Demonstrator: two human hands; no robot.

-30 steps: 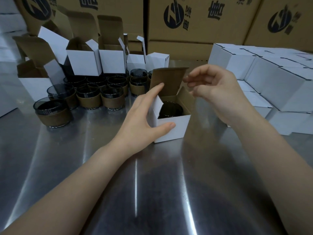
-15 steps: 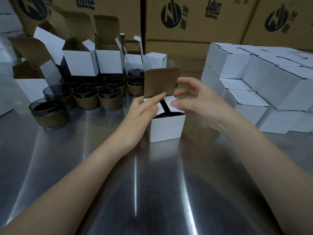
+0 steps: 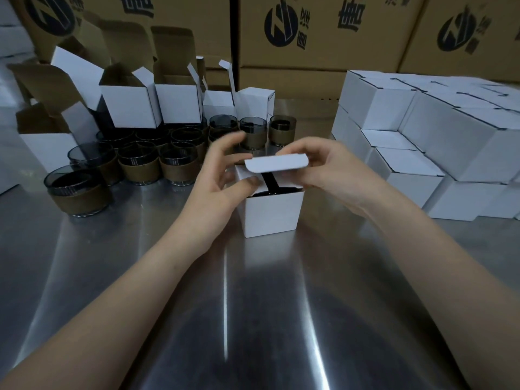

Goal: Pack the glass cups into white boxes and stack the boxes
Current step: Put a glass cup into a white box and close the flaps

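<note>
A small white box [image 3: 270, 213] stands on the steel table [image 3: 197, 319] in front of me. Its two side flaps are folded in, with a dark gap between them. The lid flap [image 3: 277, 163] is bent down over the top. My left hand [image 3: 222, 181] holds the box's left side, its thumb pressing the left flap. My right hand [image 3: 329, 170] pinches the lid flap from the right. The cup inside is hidden. Several dark glass cups with brown sleeves [image 3: 135, 167] stand to the left. A stack of closed white boxes [image 3: 422, 142] sits at the right.
Several open white boxes [image 3: 129, 105] with raised flaps stand behind the cups at the back left. Large brown cartons [image 3: 323, 32] with printed logos form a wall at the back. One cup [image 3: 76, 192] stands apart, nearest the left edge.
The side flaps have been folded in over the cup. The lid flap, upright a second ago, has been bent down over the top by my right hand.
</note>
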